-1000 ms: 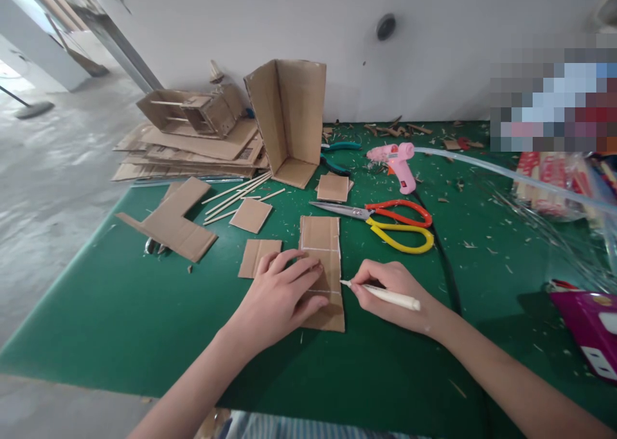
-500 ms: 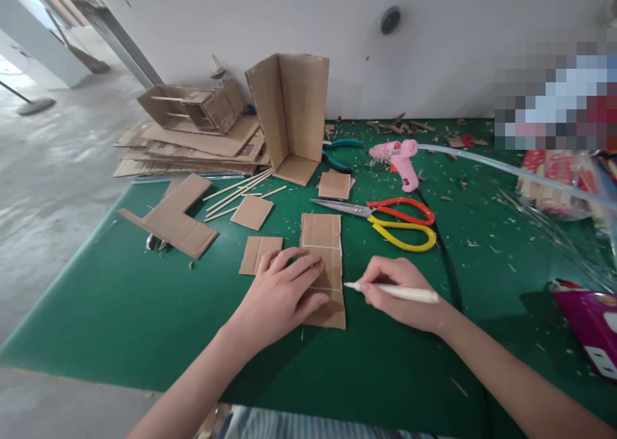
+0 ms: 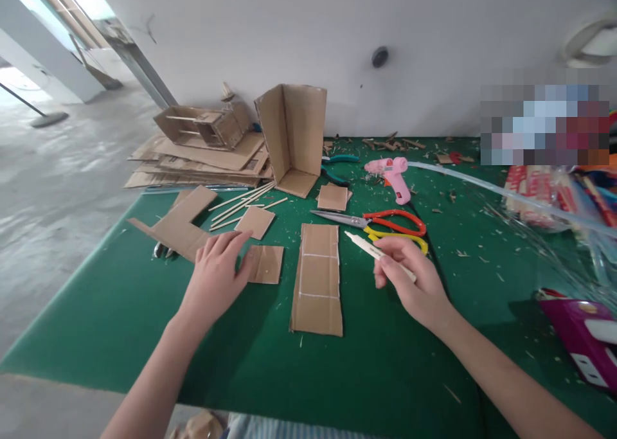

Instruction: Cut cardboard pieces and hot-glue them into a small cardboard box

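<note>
A cardboard strip (image 3: 319, 275) with white lines drawn across it lies on the green table, between my hands. My right hand (image 3: 409, 278) grips a white marker pen (image 3: 369, 246), its tip pointing up and left above the table. Just beyond that hand lie scissors (image 3: 357, 220) with one red and one yellow handle. My left hand (image 3: 216, 275) holds nothing, fingers extended and thumb apart, over the left edge of a small cardboard square (image 3: 270, 264). An angular cardboard offcut (image 3: 178, 227) is partly behind its fingers. Another cardboard square (image 3: 255, 222) lies just beyond.
Thin wooden sticks (image 3: 243, 204) lie near an upright cardboard corner piece (image 3: 301, 130). Behind are stacked cardboard sheets (image 3: 193, 159). A pink glue gun (image 3: 393, 175) and teal-handled pliers (image 3: 340, 161) are at the back. A purple power strip (image 3: 578, 336) sits at right.
My left hand has lifted off the cardboard strip and shifted left. My right hand has moved slightly right and up, tilting the marker pen. The view has tipped a little upward.
</note>
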### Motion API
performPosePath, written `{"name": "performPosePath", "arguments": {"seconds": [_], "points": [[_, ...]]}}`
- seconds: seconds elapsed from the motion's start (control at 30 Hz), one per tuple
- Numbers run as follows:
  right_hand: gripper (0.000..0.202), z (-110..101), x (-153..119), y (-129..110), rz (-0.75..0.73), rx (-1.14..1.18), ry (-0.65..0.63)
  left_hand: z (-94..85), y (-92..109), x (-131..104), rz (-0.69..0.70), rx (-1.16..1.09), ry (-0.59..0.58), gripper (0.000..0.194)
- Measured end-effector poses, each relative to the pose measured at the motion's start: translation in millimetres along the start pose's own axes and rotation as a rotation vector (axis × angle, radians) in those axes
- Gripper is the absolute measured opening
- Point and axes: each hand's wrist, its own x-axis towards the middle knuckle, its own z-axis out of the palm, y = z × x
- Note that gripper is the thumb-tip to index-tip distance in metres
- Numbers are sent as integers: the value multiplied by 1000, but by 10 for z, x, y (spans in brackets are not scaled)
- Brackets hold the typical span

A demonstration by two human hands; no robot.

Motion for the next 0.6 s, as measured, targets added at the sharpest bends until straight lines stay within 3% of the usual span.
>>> {"name": "performPosePath", "arguments": {"seconds": [0.1,0.2,0.3,0.47,0.6], "points": [[11,-59,49,-69,-17,-165,50,8,-135,25,-38,66,-58,41],[16,-116,128,-164,-36,-297,21,-2,-209,99,-78,107,-73,43],[23,-70,282,-279,-188,-480,-65,-46,-182,189,-79,87,-45,43],[35,399,808,-340,-466,-815,-291,-61,229,231,89,-72,-62,33],[43,789,1179,-271,-496,-1070,-329,9,509,211,131,-102,-77,34]]}}
